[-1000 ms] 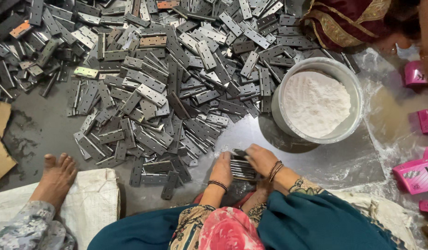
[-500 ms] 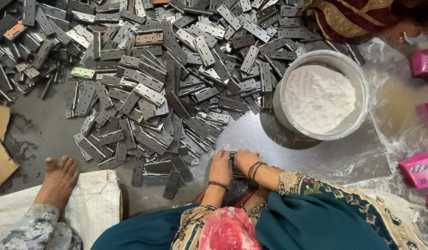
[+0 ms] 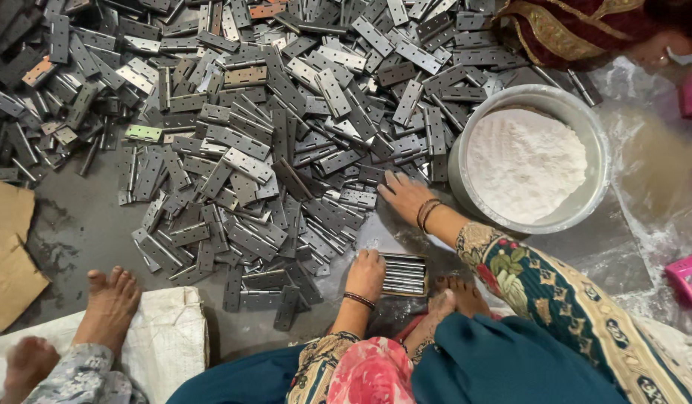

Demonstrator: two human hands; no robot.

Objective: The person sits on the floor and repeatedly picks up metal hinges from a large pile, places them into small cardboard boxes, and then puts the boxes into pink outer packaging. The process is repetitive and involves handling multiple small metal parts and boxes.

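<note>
Head view looks down on a person seated on the floor. Their left hand [image 3: 366,273] rests closed against the left end of a neat stack of hinges [image 3: 404,274], which lies on the grey floor [image 3: 91,232] just before their bare feet [image 3: 450,295]. Their right hand [image 3: 406,196], fingers spread flat and holding nothing, reaches the near edge of the big heap of loose metal hinges [image 3: 271,127]. Just right of that wrist stands a round metal bowl [image 3: 585,206] of white powder [image 3: 525,161]. Someone else's bare foot [image 3: 110,303] rests on a white sack [image 3: 162,337] at the lower left, near pieces of cardboard [image 3: 13,258]. A pink box [image 3: 688,277] sits at the right edge.
</note>
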